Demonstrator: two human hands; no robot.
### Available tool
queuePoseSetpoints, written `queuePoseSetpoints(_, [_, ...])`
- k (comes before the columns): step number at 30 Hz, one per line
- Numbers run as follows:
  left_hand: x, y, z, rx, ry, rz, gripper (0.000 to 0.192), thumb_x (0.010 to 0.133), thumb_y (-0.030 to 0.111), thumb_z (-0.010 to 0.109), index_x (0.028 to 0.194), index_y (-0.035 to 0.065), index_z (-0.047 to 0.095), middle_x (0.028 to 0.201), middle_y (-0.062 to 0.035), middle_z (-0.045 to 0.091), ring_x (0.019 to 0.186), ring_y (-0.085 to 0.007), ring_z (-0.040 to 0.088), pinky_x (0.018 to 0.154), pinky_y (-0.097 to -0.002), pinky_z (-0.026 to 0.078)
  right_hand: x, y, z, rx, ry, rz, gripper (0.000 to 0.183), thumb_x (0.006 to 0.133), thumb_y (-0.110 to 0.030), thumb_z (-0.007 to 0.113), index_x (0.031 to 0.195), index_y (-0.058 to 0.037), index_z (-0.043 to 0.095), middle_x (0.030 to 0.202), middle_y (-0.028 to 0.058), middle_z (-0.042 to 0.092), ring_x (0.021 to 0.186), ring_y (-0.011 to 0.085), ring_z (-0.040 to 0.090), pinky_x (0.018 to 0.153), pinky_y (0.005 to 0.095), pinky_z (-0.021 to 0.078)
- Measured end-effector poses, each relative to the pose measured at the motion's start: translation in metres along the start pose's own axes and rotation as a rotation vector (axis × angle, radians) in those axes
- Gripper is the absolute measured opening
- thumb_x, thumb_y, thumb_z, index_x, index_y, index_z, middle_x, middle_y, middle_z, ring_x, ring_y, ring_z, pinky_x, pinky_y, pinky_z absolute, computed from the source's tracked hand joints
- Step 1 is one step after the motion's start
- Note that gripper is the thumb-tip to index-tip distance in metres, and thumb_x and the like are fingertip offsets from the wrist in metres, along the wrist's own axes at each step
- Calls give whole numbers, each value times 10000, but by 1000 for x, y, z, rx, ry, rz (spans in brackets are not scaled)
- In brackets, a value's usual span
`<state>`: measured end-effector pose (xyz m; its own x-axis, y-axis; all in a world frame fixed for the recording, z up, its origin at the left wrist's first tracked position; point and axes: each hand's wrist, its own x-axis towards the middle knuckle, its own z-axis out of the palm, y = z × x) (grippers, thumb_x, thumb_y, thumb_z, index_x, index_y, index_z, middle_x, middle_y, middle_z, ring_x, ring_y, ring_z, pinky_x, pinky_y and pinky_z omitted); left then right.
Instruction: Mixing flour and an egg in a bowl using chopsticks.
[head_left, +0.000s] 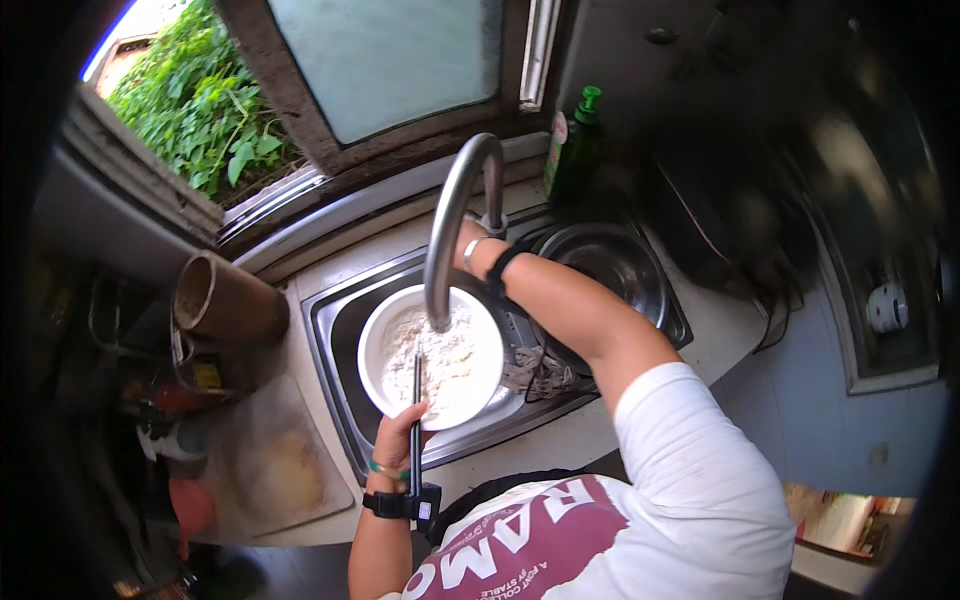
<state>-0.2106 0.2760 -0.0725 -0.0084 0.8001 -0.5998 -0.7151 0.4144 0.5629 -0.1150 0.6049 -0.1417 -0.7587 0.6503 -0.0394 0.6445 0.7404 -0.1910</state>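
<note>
A white bowl (480, 375) with what looks like flour inside is held over the left basin of a steel sink (352, 420). My left hand (401, 442) grips its near rim, the thumb pressing a pair of dark chopsticks (417, 397) whose tips rest in the powder. Above the bowl arches a curved metal faucet (450, 202), its spout over the powder. My right hand (469, 234) reaches to the base of the faucet, partly hidden behind the spout; its fingers cannot be made out clearly.
Right of the bowl are a crumpled cloth (544, 373) and a metal basin (652, 277). A green pump bottle (574, 154) stands behind, near the window. On the left are a brown cylindrical container (232, 300) and a stained cutting board (285, 465).
</note>
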Motion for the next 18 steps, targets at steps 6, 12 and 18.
queuePoseSetpoints(6, [3,-5,-2,-42,19,64,473,806,67,592,1220,-71,409,1122,-168,571,1008,-267,599,874,-376,518,1,-41,-46,-15,-112,53,210,809,-121,543,934,-53,698,976,152,664,903,298,648,759,379,527])
queuePoseSetpoints(12, [14,-8,-9,27,-37,26,512,800,68,584,1252,-66,385,1166,-180,551,1062,-282,568,925,-394,471,-2,-31,-47,-58,-127,79,221,822,-132,528,950,-62,694,984,146,663,919,289,644,772,381,521])
queuePoseSetpoints(18, [16,-6,-6,11,-47,2,483,807,108,564,1225,-89,423,1212,-190,532,1107,-283,542,980,-397,421,11,-39,-34,-33,-125,71,253,819,-177,493,927,-78,700,966,129,671,914,278,646,765,381,510])
